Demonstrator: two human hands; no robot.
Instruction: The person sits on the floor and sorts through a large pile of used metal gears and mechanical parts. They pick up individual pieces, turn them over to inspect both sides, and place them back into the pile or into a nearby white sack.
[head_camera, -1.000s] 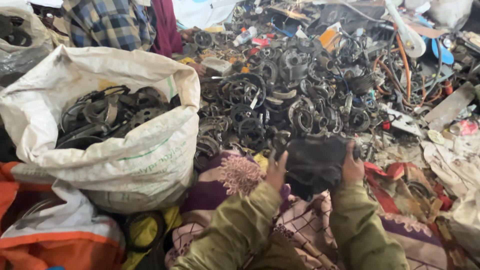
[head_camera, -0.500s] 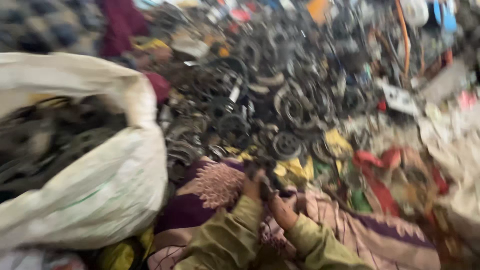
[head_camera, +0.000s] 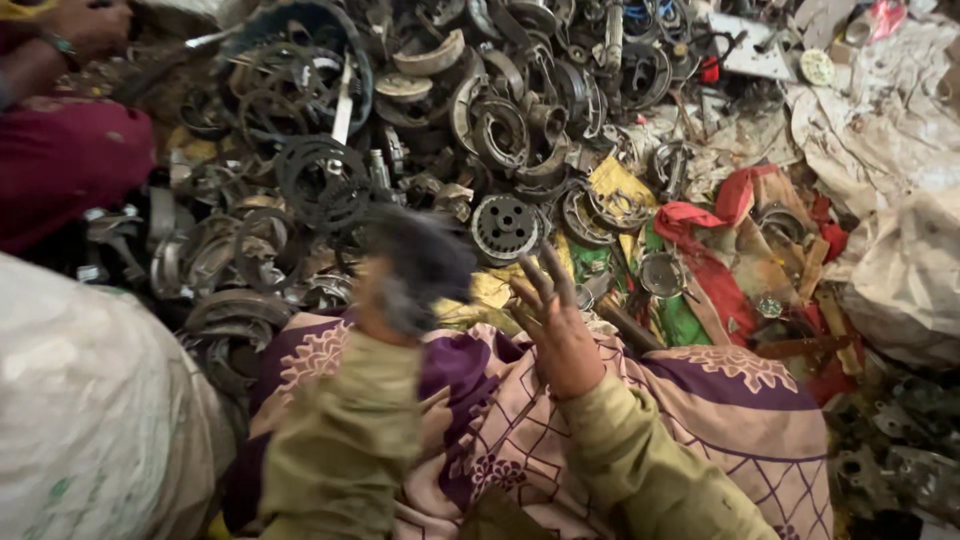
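I see the ground (head_camera: 760, 140) buried under a heap of dark metal rings and brake-like parts (head_camera: 480, 110), among them a round toothed hub (head_camera: 505, 227). Red and green cloth scraps (head_camera: 715, 250) lie to the right, a white sack (head_camera: 90, 410) at the left, and a purple patterned cloth (head_camera: 720, 400) near me.

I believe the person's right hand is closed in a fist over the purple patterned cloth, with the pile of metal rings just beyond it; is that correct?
Not quite: in the head view the right hand is open with fingers spread, not in a fist. It is over the purple patterned cloth, with the pile of metal rings just beyond.
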